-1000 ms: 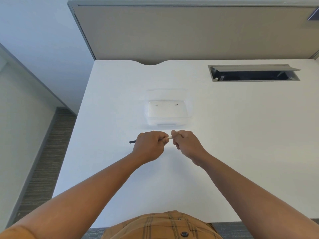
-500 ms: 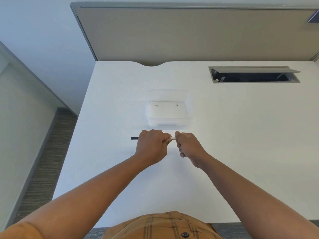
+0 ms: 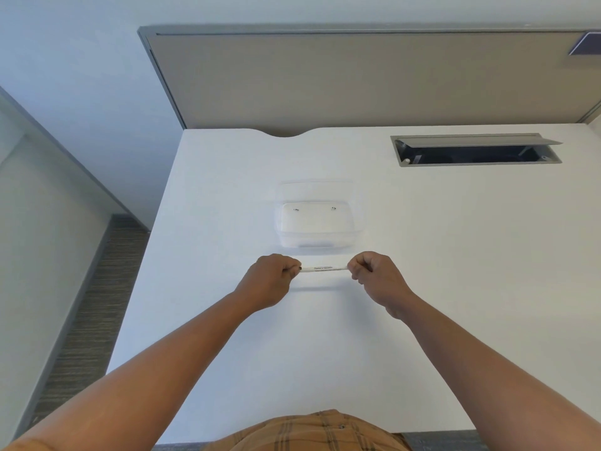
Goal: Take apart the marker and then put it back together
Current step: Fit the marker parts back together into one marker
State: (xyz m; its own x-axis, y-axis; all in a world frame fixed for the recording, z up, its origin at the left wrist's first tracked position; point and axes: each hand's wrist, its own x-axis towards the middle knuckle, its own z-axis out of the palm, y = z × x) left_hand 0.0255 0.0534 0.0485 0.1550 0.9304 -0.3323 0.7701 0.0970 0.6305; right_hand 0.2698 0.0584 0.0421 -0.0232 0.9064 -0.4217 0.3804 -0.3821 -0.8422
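A thin white marker (image 3: pixel 323 268) with small black print on its barrel is held level above the white desk (image 3: pixel 455 255), just in front of the clear box. My left hand (image 3: pixel 270 281) is closed on its left end, where a bit of black shows at the fingertips. My right hand (image 3: pixel 374 278) pinches the right end. Both ends are hidden inside my fingers, so I cannot tell whether any part has come off.
A clear plastic box (image 3: pixel 313 227) sits on the desk just beyond the marker. An open grey cable hatch (image 3: pixel 474 151) is set into the desk at the back right. A grey partition (image 3: pixel 357 79) stands behind. The desk's left edge drops to carpet (image 3: pixel 94 304).
My hands have moved apart, the right one going right, and the white barrel now shows between them. The black end that stuck out left of my left hand is no longer visible.
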